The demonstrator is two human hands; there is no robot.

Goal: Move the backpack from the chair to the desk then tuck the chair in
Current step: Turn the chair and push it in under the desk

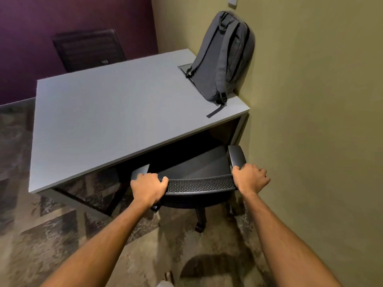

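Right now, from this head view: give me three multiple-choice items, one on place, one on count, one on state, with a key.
1. Where is the backpack?
A. On the chair seat
B. On the desk's far right corner, against the wall
C. On the floor

2. How many chairs show?
A. One
B. Two
C. Three

3. What are the hands doing?
A. Both closed on the near chair's backrest top
B. Left on the desk, right on the backpack
C. Both hanging free

Key: B, the backpack stands on the desk beside the wall. B, the near chair is partly under the desk and a far chair stands behind it. A, the left hand and right hand each grip an end of the mesh backrest.
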